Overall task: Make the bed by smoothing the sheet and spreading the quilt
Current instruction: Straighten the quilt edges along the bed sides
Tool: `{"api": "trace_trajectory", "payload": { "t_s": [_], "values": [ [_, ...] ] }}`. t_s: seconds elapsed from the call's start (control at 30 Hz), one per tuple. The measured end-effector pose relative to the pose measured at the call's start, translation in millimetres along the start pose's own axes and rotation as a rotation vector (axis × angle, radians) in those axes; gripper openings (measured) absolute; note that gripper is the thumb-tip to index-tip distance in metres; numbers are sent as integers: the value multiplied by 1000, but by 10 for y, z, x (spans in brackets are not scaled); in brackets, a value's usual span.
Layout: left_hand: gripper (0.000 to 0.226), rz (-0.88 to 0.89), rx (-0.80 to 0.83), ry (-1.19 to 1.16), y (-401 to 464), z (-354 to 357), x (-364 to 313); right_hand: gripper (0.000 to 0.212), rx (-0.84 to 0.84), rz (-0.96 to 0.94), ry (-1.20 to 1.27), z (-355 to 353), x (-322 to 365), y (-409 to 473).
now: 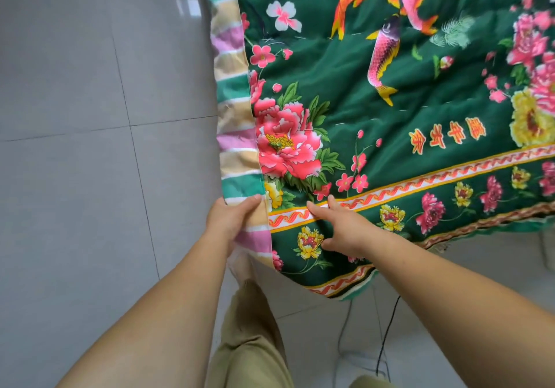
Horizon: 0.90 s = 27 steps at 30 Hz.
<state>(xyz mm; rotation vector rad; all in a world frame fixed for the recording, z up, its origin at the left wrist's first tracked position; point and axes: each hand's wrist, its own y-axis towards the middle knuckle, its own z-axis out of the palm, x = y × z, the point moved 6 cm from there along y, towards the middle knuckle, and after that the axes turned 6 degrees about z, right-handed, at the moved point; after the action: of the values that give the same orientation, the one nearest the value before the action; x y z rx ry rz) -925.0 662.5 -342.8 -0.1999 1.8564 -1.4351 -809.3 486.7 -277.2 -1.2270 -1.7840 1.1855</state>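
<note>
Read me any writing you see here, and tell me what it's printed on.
"連年有余": four orange characters printed on the green quilt, seen upside down from here; the first may be 蓮 instead, hard to tell.
No other text, label or number is visible.

Both bare forearms are stretched toward twelve o'clock. The left hand is curled, thumb on top, around a fabric edge. The right hand is spread flat, fingers straight, at its three o'clock.
</note>
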Motion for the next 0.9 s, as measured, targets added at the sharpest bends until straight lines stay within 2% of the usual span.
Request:
{"api": "trace_trajectory", "payload": {
  "t_s": [0.13, 0.3, 0.4, 0.47, 0.53, 0.63, 0.77, 0.83, 0.9],
  "values": [
    [30, -80, 232, -53, -230, 61, 21, 87, -1, -4, -10, 38, -26, 14],
    [54, 31, 473, 272, -495, 186, -55, 92, 35, -13, -41, 48, -22, 44],
    [42, 84, 512, 384, -667, 226, -132, 96, 69, -18, -39, 34, -45, -3],
    [40, 126, 522, 463, -812, 256, -178, 94, 86, -26, -38, 11, -51, -90],
    [40, 196, 491, 497, -995, 292, -275, 83, 54, -74, -57, -13, -10, -271],
    [18, 311, 354, 476, -1241, 404, -453, 60, -53, -136, -21, -25, 47, -560],
    [13, 329, 221, 221, -1625, 697, -689, 30, -179, -192, 207, -204, -88, -970],
    [12, 304, 168, 110, -1810, 831, -850, 26, -254, -195, 391, -399, -228, -1209],
    [15, 269, 172, 17, -1990, 959, -1027, 33, -355, -188, 532, -628, -330, -1495]
  ]
}}
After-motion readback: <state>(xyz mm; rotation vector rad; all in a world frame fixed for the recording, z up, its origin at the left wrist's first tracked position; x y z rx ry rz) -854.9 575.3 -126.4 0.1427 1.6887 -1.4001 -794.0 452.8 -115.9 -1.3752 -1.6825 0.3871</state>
